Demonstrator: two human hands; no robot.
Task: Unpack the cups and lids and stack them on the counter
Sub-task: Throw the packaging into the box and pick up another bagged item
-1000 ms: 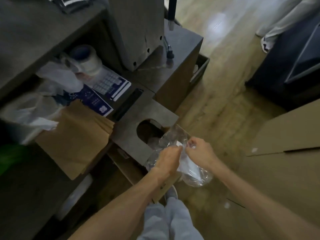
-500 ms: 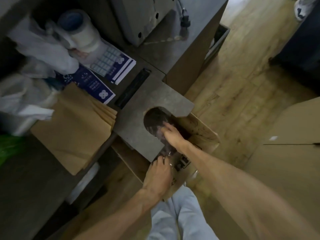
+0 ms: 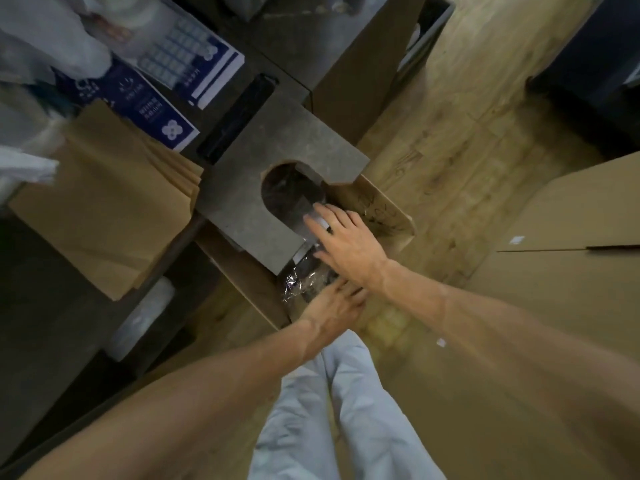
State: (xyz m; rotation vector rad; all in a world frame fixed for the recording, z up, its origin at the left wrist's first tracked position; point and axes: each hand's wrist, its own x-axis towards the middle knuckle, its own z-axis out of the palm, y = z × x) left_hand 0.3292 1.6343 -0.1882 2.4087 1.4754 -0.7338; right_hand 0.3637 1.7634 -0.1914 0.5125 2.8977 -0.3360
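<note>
Largest change first: a second before, both hands held a crumpled clear wrap above the floor, in front of the slab [image 3: 242, 202] with the round cutout; half a second before, that wrap was already being pushed down by the cutout, and it now sat low in the cardboard box [image 3: 377, 209] under the slab's near edge. That read as empty packaging being binned, so an unpacking round looked done; no cups or lids showed anywhere, so where they were could not be told. The right hand [image 3: 346, 242] had pulled back from inside the cutout to just off the slab's near-right corner, fingers spread and nearly straight, flat on the clear wrap [image 3: 304, 282], pressing rather than gripping. The left hand [image 3: 332, 303] lay just nearer than the right, partly under its wrist, fingers on the wrap's near end; whether it pinched the film or only touched it could not be told.
</note>
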